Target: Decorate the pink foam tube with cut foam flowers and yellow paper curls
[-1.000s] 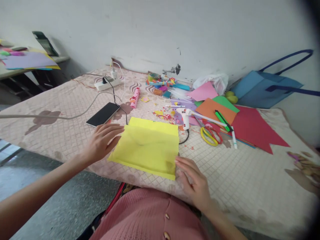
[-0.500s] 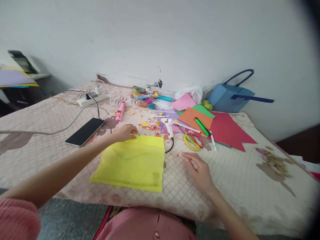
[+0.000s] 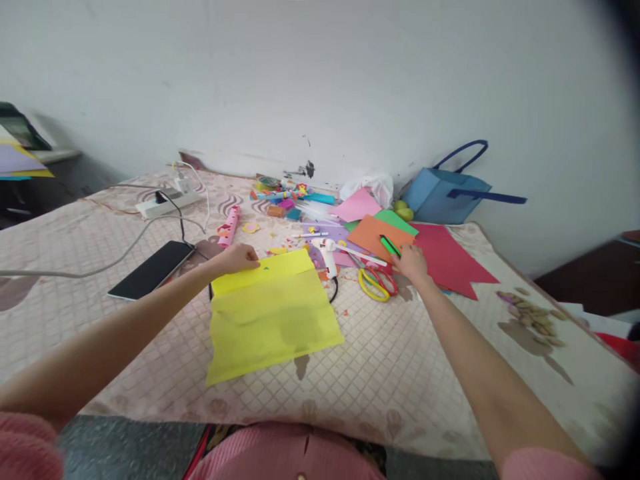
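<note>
A yellow sheet (image 3: 280,313), with a crease near its far edge, lies tilted on the table in front of me. At its far left edge, my left hand (image 3: 239,258) pinches it between thumb and fingers. Across the table, my right hand (image 3: 413,264) is closed at the near end of a green utility knife (image 3: 389,245), its fingers partly hiding it. That knife rests on an orange paper sheet (image 3: 373,230). Yellow and red scissors (image 3: 375,285) lie just left of my right hand, and a white glue gun (image 3: 327,257) is beyond the yellow sheet.
A black-screened phone (image 3: 153,270) and a power strip (image 3: 170,203) with cables lie left. Red paper (image 3: 445,257), a blue bag (image 3: 443,195) and a heap of pale, shell-like pieces (image 3: 533,317) are right. A pink decorated tube (image 3: 229,227) stands near colourful craft scraps.
My right hand has moved forward from the bare cloth to the green utility knife. The yellow sheet has turned, its near right corner swinging away from me, with my left hand still at its far edge.
</note>
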### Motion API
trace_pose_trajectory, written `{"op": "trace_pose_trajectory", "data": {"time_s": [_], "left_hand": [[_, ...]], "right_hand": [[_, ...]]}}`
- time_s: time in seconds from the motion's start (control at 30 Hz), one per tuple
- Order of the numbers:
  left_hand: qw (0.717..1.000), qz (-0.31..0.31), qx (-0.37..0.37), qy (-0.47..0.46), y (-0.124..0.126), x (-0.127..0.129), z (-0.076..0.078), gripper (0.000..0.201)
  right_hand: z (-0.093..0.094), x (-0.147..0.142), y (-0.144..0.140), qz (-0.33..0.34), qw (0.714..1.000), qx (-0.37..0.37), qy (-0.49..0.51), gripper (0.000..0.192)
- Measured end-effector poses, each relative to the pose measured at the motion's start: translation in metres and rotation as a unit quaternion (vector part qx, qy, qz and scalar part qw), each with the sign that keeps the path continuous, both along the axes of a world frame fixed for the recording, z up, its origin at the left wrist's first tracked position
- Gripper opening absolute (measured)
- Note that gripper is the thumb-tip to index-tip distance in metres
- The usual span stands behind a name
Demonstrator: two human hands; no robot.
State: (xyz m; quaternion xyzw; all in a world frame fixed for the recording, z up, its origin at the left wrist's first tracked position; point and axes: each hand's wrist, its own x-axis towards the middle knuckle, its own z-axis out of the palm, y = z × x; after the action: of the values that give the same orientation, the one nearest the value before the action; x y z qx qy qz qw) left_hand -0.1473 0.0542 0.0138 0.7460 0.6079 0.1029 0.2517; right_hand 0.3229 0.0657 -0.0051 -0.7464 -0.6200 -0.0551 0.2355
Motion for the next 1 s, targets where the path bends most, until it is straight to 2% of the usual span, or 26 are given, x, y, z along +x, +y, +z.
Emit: {"op": "trace_pose_trajectory", "data": {"time_s": [0.13,0.23,0.33,0.47,0.57,0.63,0.67,0.7,0.73,0.8,0.87,1.0], "left_hand": [[0.999,0.037,-0.025,0.006,-0.005,-0.008,0.000,0.032],[0.998,0.061,-0.031,0.008,-0.009,-0.013,0.001,0.037],[0.996,0.080,-0.037,0.010,-0.012,-0.015,0.003,0.041],[0.995,0.087,-0.057,0.002,-0.011,-0.018,0.003,0.043],[0.993,0.076,-0.093,-0.017,-0.008,-0.022,0.003,0.045],[0.991,0.072,-0.111,-0.026,-0.006,-0.025,0.003,0.045],[0.990,0.071,-0.117,-0.030,-0.006,-0.026,0.003,0.045],[0.989,0.073,-0.127,-0.038,-0.006,-0.027,0.004,0.044],[0.986,0.075,-0.142,-0.050,-0.007,-0.027,0.005,0.044],[0.974,0.084,-0.189,-0.094,-0.009,-0.028,0.009,0.042],[0.957,0.090,-0.234,-0.145,-0.012,-0.028,0.011,0.038],[0.936,0.102,-0.274,-0.197,-0.020,-0.033,0.012,0.031]], "right_hand": [[0.001,-0.002,0.015,-0.019,1.000,-0.019,0.016,0.030],[0.008,-0.001,0.010,-0.026,0.998,-0.011,0.052,0.032],[0.015,0.006,-0.015,-0.019,0.993,-0.011,0.115,0.036],[0.013,0.012,-0.080,0.039,0.969,-0.055,0.239,0.045],[0.007,0.007,-0.138,0.096,0.937,-0.092,0.323,0.036],[0.004,-0.002,-0.170,0.149,0.855,-0.130,0.479,0.033],[0.003,-0.007,-0.183,0.158,0.828,-0.148,0.518,0.031],[0.002,-0.013,-0.193,0.164,0.813,-0.161,0.535,0.029],[0.001,-0.018,-0.199,0.167,0.810,-0.174,0.534,0.028],[0.000,-0.029,-0.203,0.172,0.832,-0.187,0.493,0.026],[-0.001,-0.038,-0.197,0.183,0.867,-0.186,0.425,0.023],[-0.003,-0.059,-0.172,0.242,0.933,-0.112,0.242,0.016]]}}
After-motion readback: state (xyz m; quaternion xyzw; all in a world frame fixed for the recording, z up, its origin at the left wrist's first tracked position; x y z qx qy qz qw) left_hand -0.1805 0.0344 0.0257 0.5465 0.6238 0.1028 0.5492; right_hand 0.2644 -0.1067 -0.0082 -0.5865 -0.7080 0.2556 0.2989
